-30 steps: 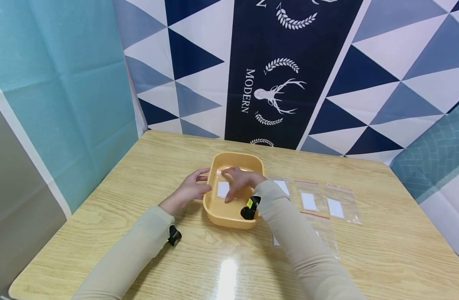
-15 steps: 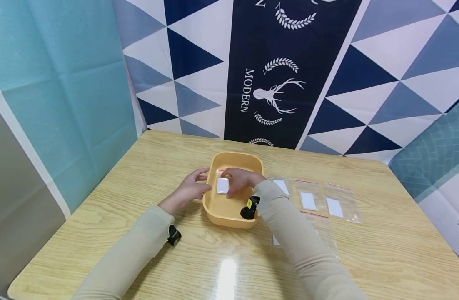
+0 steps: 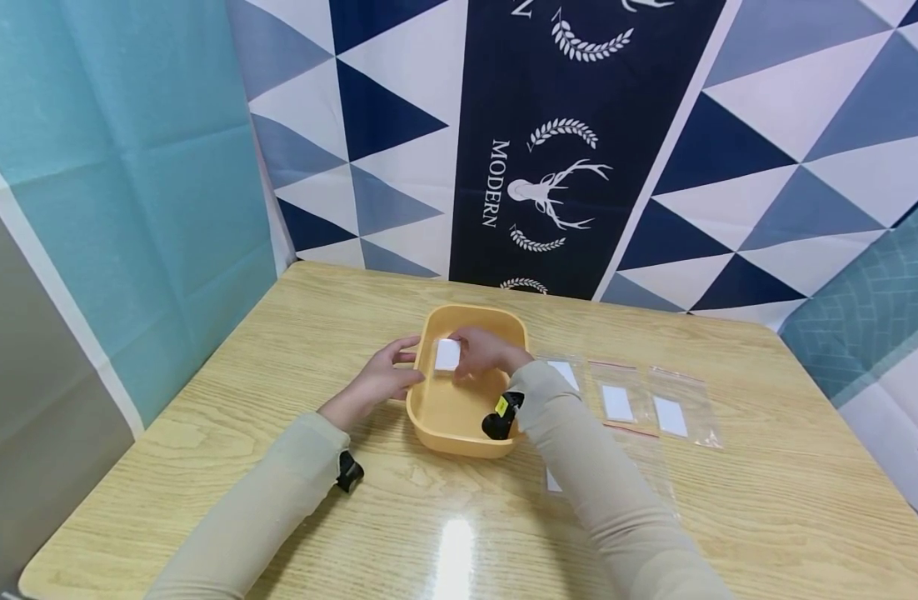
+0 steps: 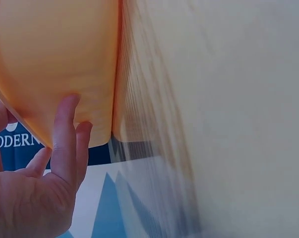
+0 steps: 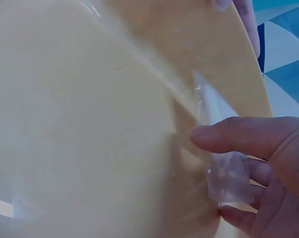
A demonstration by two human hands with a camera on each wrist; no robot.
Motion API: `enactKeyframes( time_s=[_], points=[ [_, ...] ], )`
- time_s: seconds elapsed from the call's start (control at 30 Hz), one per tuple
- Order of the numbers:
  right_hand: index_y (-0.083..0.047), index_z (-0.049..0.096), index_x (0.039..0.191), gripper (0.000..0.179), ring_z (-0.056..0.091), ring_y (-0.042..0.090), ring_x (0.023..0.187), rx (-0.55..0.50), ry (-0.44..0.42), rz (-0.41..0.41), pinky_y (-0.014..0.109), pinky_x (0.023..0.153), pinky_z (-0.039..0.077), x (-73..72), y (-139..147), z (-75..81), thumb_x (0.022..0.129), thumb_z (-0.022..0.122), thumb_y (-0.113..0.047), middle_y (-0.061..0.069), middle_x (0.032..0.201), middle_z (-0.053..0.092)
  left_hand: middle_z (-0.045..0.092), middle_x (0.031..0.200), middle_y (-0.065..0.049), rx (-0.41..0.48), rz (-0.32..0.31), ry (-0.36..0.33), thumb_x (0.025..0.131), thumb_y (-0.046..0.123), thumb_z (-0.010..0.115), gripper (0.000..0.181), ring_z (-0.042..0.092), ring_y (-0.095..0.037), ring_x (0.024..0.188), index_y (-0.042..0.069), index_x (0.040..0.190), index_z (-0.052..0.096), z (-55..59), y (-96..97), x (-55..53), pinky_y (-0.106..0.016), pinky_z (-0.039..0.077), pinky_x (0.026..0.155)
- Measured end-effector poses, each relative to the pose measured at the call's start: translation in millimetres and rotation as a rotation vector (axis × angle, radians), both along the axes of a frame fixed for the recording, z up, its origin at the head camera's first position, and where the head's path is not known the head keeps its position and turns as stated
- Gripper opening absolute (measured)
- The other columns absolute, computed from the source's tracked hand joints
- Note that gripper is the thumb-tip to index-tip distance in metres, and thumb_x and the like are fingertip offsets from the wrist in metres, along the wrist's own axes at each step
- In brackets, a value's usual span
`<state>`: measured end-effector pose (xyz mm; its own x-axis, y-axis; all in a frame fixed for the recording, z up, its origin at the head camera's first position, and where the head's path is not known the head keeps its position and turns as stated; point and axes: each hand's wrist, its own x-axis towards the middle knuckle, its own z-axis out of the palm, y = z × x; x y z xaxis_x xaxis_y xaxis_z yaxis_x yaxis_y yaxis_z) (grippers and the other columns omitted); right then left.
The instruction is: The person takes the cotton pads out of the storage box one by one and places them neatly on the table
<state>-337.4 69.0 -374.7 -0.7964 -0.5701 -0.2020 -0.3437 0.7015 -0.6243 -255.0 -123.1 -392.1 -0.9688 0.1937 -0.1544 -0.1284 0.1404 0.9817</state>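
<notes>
In the head view, a zip bag with a white card in it (image 3: pixel 447 355) is inside the yellow plastic bin (image 3: pixel 462 447). My right hand (image 3: pixel 485 352) reaches over the bin's right side and pinches this bag. In the right wrist view the thumb lies across the clear, folded bag (image 5: pixel 228 183), with fingers behind it; the fingers' grip is partly hidden. My left hand (image 3: pixel 382 371) holds the bin's left rim. The left wrist view shows fingers (image 4: pixel 65 134) against the outer wall, and a fingertip shows inside the rim in the right wrist view.
Several flat zip bags with white cards lie right of the bin, among them a middle bag (image 3: pixel 617 403) and a far right bag (image 3: pixel 670 415). My right forearm (image 3: pixel 609 483) crosses over a nearer bag. A patterned cloth (image 3: pixel 399 125) hangs behind the wooden table (image 3: pixel 399 533).
My right hand's fingers have closed in and moved slightly away from me, and the bag with its white card has shifted toward the bin's far end, its clear part folding up. The left hand stays put.
</notes>
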Motion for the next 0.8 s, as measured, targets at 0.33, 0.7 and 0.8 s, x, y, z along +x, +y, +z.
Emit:
enactKeyframes(
  time_s=[0.33,0.7,0.8],
  points=[
    [0.004,0.052,0.121,0.056,0.052,0.021,0.085,-0.157,-0.061,-0.079,0.026,0.067,0.05,-2.6,8,13.4,0.069,0.073,0.003,0.016,0.109,0.055,0.04,0.134,-0.022,0.007,-0.014,-0.007,0.086,0.002,0.059,0.065,0.056,-0.033,0.104,0.011,0.144,0.032,1.0,-0.2,-0.3,-0.037,0.055,0.073],
    [-0.001,0.051,0.129,0.065,0.046,0.028,0.113,-0.318,-0.073,-0.15,0.038,0.097,0.038,4.7,18,31.9,0.069,0.075,-0.002,0.016,0.124,0.053,0.037,0.135,-0.026,-0.016,-0.033,-0.015,0.085,-0.001,0.058,0.067,0.056,-0.035,0.104,0.005,0.145,0.028,17.7,1.1,9.2,-0.039,0.055,0.076],
    [-0.005,0.051,0.131,0.065,0.044,0.028,0.116,-0.338,-0.067,-0.195,0.04,0.098,0.038,10.3,20,35.2,0.07,0.076,-0.004,0.014,0.127,0.051,0.037,0.136,-0.024,-0.013,-0.024,-0.017,0.085,0.001,0.06,0.068,0.056,-0.035,0.104,0.009,0.145,0.029,8.5,0.4,4.0,-0.038,0.055,0.075]
  ],
)
